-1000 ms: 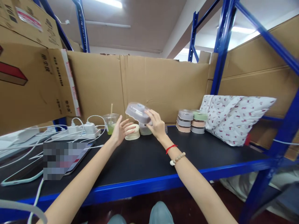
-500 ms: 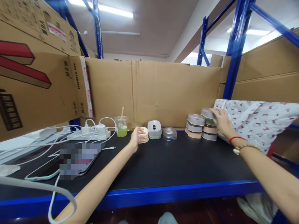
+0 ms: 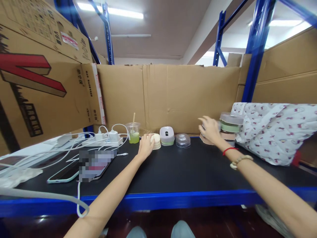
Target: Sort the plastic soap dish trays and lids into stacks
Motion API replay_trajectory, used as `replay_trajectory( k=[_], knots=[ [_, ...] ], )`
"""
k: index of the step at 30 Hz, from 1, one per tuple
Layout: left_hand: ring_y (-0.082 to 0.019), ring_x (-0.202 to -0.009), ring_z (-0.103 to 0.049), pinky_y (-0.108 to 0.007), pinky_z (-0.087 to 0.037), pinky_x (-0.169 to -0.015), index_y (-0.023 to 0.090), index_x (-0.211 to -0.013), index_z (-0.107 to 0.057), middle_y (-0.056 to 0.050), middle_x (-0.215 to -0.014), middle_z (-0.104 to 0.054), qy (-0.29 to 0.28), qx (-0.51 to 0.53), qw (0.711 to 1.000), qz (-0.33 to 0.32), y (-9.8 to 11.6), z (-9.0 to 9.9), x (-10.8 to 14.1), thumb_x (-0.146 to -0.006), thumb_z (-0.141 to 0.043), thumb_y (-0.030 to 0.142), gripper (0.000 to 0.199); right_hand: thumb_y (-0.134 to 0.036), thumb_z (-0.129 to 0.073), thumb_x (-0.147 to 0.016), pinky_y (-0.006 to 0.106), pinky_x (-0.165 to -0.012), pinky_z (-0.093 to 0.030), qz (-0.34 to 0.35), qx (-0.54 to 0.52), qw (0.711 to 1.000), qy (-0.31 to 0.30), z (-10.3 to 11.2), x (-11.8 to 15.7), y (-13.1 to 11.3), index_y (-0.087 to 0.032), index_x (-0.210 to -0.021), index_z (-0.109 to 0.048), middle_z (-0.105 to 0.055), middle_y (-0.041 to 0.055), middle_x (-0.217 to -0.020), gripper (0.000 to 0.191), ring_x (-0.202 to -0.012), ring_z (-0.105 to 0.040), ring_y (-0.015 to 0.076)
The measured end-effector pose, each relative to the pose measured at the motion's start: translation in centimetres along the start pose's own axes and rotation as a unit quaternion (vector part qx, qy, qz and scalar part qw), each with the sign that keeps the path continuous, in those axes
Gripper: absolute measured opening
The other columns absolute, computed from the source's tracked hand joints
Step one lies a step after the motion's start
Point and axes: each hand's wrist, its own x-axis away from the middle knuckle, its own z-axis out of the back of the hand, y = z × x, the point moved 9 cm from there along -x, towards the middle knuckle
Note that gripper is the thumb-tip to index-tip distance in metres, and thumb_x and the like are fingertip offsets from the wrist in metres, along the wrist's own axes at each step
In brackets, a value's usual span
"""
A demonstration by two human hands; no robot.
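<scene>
The right hand (image 3: 210, 129) is hovering in front of a stack of rounded plastic containers with a peach bottom tier (image 3: 206, 140), on the right of the black-topped, blue-edged desk (image 3: 178, 172); its fingers are spreading wide, though whether they are touching the stack is staying hidden. The left hand (image 3: 146, 146) is resting at the left edge of a cream, round, tiered container (image 3: 156, 140), its fingers lying close together; I cannot tell whether they are pinching it. Good handling is probably calling for an even, light hold across the tiers, keeping clear of the neighbouring stack with a green tier (image 3: 229, 127). Both stacks are standing upright, their long axes running vertically; the cream container is facing its round top upward.
</scene>
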Motion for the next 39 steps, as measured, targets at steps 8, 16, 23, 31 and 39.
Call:
replay_trajectory(
  k=[8, 16, 23, 31, 39],
  knots=[
    [-0.03, -0.103, -0.054, -0.042, -0.037, -0.093, 0.02, -0.069, -0.046, -0.01, -0.089, -0.057, -0.016, 0.003, 0.991, 0.13, -3.3, 0.8, -0.1, -0.076, -0.052, 0.021, 0.01, -0.025, -0.058, -0.078, 0.054, -0.101, -0.032, 0.044, -0.101, 0.973, -0.202, -10.1, 2.6, -14.9, -0.017, -0.116, -0.058, -0.055, 0.0159, -0.124, 0.039, -0.125, -0.041, 0.0301],
    [-0.034, -0.108, -0.053, -0.037, -0.042, -0.085, 0.022, -0.068, -0.035, -0.017, -0.097, -0.058, 0.028, 0.171, 0.945, 0.278, -6.0, 1.1, 0.2, -0.053, -0.068, 0.013, 0.037, -0.009, -0.049, -0.082, 0.037, -0.084, -0.049, 0.036, -0.119, 0.968, -0.22, -10.6, 3.4, -15.4, -0.016, -0.118, -0.057, -0.059, 0.0158, -0.113, 0.038, -0.109, -0.053, 0.024],
    [-0.018, -0.055, -0.052, -0.024, -0.031, -0.046, 0.02, -0.054, -0.042, -0.001, -0.049, -0.044, 0.034, 0.263, 0.903, 0.338, -7.2, 0.8, 0.6, -0.059, -0.055, 0.009, 0.018, -0.013, -0.053, -0.081, 0.038, -0.083, -0.051, -0.019, -0.148, 0.969, -0.195, -9.4, 3.5, -14.3, -0.017, -0.126, -0.052, -0.056, 0.0136, -0.111, 0.046, -0.111, -0.051, 0.0253],
    [-0.008, -0.043, -0.041, -0.019, -0.033, -0.048, 0.016, -0.055, -0.043, 0.004, -0.046, -0.041, 0.039, 0.424, 0.852, 0.303, -4.3, -0.1, 0.0, -0.069, -0.043, 0.004, 0.018, -0.028, -0.048, -0.086, 0.036, -0.079, -0.053, 0.07, -0.225, 0.972, -0.021, -5.7, 3.1, -16.2, -0.022, -0.124, -0.055, -0.059, 0.0097, -0.105, 0.04, -0.101, -0.054, 0.023],
    [-0.018, -0.071, -0.062, -0.025, -0.048, -0.062, 0.013, -0.071, -0.06, -0.005, -0.065, -0.064, -0.091, 0.572, 0.773, 0.258, -1.1, -2.7, 0.6, -0.068, -0.063, 0.031, 0.019, -0.027, -0.048, -0.087, 0.035, -0.087, -0.049, 0.189, -0.283, 0.94, -0.034, -4.5, 4.1, -19.8, -0.022, -0.114, -0.062, -0.062, 0.0078, -0.109, 0.031, -0.102, -0.056, 0.0199]
  ],
)
